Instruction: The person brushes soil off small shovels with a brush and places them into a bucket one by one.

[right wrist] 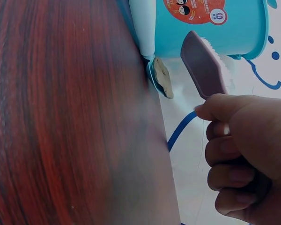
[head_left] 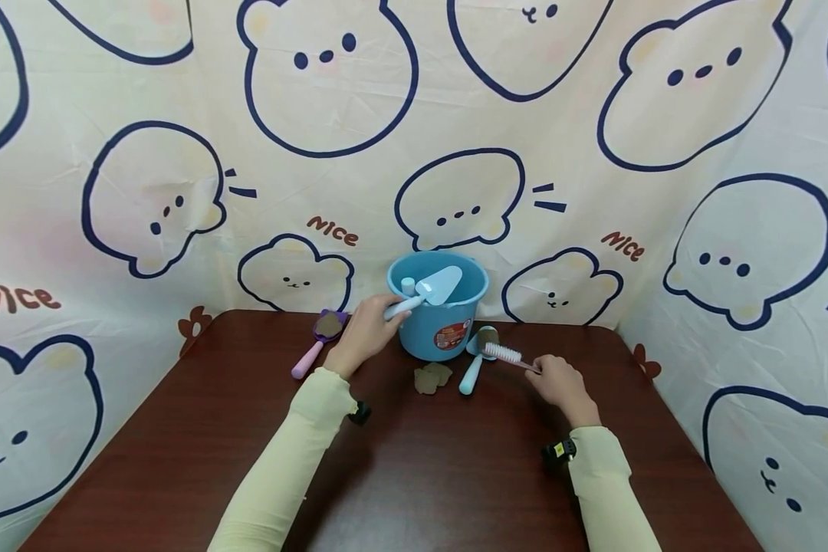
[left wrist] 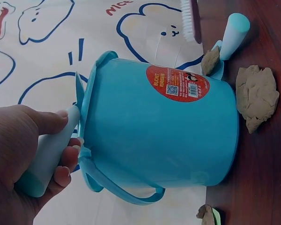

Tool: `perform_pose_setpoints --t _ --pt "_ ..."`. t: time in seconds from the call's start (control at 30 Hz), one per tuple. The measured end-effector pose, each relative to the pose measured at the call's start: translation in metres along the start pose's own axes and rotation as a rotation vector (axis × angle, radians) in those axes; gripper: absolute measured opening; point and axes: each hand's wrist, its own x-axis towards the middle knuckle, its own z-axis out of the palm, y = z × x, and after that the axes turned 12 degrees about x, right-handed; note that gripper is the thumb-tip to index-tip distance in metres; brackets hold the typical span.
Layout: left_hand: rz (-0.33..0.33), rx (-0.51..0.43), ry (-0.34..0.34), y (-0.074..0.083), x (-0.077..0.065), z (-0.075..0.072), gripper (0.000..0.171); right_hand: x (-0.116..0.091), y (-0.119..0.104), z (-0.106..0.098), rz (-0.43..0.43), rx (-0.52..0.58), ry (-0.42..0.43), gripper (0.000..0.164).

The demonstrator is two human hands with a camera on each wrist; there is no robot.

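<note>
My left hand grips the pale blue handle of a trowel. Its blade lies over the mouth of a blue bucket that has a red label. In the left wrist view the fingers curl round the handle close to the bucket's rim. My right hand holds a brush by its handle, white bristles toward the bucket in the right wrist view. The brush head is close to a light blue scoop bearing a brown lump. Another pale handle end shows inside the bucket.
Flat brown clay-like pieces lie on the dark wooden table in front of the bucket. Left of the bucket is a purple scoop with a pink handle, holding a brown lump. A patterned cloth hangs behind the table.
</note>
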Motion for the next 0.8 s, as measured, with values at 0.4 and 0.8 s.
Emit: perform_pose_setpoints --t 0.4,0.8 --pt "-0.013 0.029 0.012 0.006 0.016 0.003 0.036 -0.001 0.003 -0.001 0.039 0.052 -0.038 0.029" --pt "-0.050 -0.002 0.065 0.009 0.031 0.003 0.027 -0.001 0.008 -0.002 0.063 0.082 -0.079 0.037"
